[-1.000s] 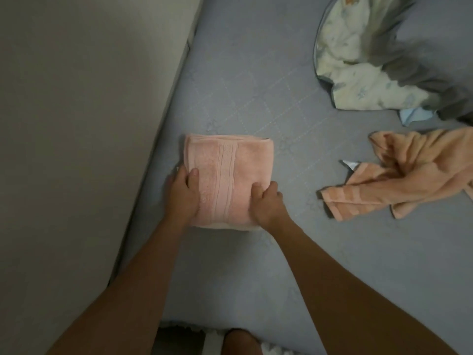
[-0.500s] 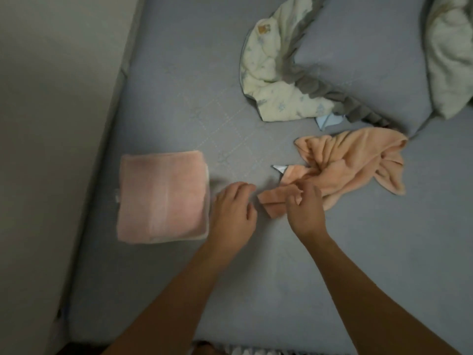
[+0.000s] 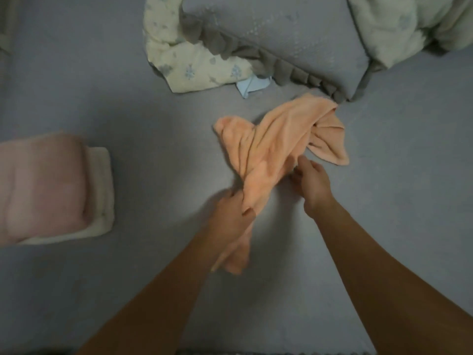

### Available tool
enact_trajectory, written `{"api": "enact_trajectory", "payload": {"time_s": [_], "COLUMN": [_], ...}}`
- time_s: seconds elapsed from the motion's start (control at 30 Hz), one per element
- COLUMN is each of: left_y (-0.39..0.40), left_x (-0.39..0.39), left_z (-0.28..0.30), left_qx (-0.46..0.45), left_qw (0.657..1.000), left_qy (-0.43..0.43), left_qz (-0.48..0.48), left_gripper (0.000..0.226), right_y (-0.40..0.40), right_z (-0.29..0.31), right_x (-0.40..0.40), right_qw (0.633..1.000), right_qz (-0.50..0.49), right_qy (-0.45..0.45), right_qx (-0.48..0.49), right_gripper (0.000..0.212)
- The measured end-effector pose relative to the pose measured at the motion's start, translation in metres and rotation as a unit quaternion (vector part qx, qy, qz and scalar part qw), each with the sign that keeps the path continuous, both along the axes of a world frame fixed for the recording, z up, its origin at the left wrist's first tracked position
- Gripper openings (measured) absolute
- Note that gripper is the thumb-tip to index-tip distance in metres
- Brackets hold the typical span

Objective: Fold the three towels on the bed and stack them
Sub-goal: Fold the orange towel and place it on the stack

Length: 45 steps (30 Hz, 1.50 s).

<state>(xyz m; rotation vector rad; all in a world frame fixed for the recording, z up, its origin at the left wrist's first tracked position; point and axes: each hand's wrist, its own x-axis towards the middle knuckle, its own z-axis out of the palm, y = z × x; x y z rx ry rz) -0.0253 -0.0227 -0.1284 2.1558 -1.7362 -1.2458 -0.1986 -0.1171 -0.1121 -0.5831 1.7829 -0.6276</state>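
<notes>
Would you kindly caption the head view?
Both hands gather the crumpled orange towel beside two folded, stacked towels.

A pale floral blanket [image 3: 194, 65] and a grey frilled pillow [image 3: 281, 39], slightly blurred, lie together.

the pink folded towel [image 3: 41, 185] is cut off by the left edge, blurred.

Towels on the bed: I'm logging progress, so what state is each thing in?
orange towel: crumpled, unfolded, gripped by both hands
pink towel: folded, on top
cream towel: folded, underneath
left hand: gripping
right hand: gripping
</notes>
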Motion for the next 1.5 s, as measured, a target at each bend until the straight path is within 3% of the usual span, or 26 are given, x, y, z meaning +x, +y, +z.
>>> {"api": "enact_trajectory", "payload": {"time_s": [0.1, 0.17, 0.27, 0.37, 0.43, 0.53, 0.63, 0.73, 0.87, 0.9, 0.97, 1.03, 1.1, 1.27, 1.33, 1.4, 1.5], "left_y": [0.069, 0.091, 0.077, 0.039, 0.021, 0.011, 0.018, 0.050, 0.102, 0.110, 0.118, 0.115, 0.107, 0.088, 0.077, 0.064, 0.031], "left_x": [-0.006, -0.008, -0.009, -0.009, -0.007, -0.004, -0.008, -0.016, -0.021, -0.020, -0.009, 0.006, 0.022, 0.038, 0.045, 0.058, 0.078], "left_z": [0.005, 0.008, 0.011, 0.014, 0.013, 0.012, 0.026, 0.037, 0.037, 0.038, 0.041, 0.037, 0.033, 0.043, 0.053, 0.063, 0.088], "left_qx": [0.133, 0.217, 0.134, 0.069, 0.066, 0.106, 0.154, 0.190, 0.314, 0.320, 0.280, 0.215, 0.206, 0.300, 0.292, 0.227, 0.096], "left_qw": [0.987, 0.964, 0.943, 0.827, 0.785, 0.812, 0.867, 0.912, 0.894, 0.892, 0.877, 0.820, 0.751, 0.692, 0.692, 0.718, 0.736], "left_qy": [0.091, 0.152, 0.218, 0.348, 0.353, 0.327, 0.323, 0.303, 0.313, 0.311, 0.334, 0.378, 0.424, 0.485, 0.494, 0.487, 0.497], "left_qz": [0.004, 0.029, 0.214, 0.437, 0.505, 0.473, 0.346, 0.203, 0.060, 0.078, 0.203, 0.371, 0.462, 0.442, 0.438, 0.443, 0.450], "left_gripper": [0.029, 0.018, 0.030, 0.044, 0.044, 0.045, 0.050, 0.065, 0.066, 0.066, 0.062, 0.062, 0.065, 0.058, 0.041, 0.023, 0.028], "right_y": [0.004, 0.014, 0.040, 0.075, 0.096, 0.115, 0.116, 0.109, 0.111, 0.114, 0.122, 0.129, 0.134, 0.136, 0.135, 0.131, 0.106], "right_z": [-0.004, -0.009, -0.013, -0.013, -0.015, -0.019, -0.018, -0.005, 0.005, 0.007, 0.014, 0.017, 0.019, 0.032, 0.042, 0.056, 0.088], "right_x": [-0.001, 0.004, 0.006, -0.006, -0.021, -0.050, -0.071, -0.066, -0.040, -0.035, -0.023, -0.016, -0.006, 0.007, 0.006, 0.005, 0.005], "right_qw": [0.999, 0.997, 0.991, 0.982, 0.981, 0.989, 0.996, 0.995, 0.993, 0.989, 0.976, 0.966, 0.965, 0.986, 0.993, 0.995, 0.998], "right_qz": [0.021, 0.046, 0.108, 0.121, 0.113, 0.072, -0.028, -0.085, 0.010, 0.060, 0.150, 0.184, 0.187, 0.105, 0.070, 0.043, 0.000], "right_qy": [-0.030, -0.058, -0.066, -0.121, -0.127, -0.068, -0.013, -0.031, -0.091, -0.094, -0.104, -0.134, -0.149, -0.082, -0.026, 0.023, 0.053], "right_qx": [0.000, 0.015, 0.046, 0.078, 0.097, 0.114, 0.089, 0.043, 0.077, 0.095, 0.119, 0.119, 0.112, 0.102, 0.097, 0.083, 0.023], "right_gripper": [0.024, 0.035, 0.026, 0.010, 0.019, 0.014, 0.014, 0.017, 0.038, 0.041, 0.044, 0.030, 0.014, 0.018, 0.021, 0.022, 0.020]}}
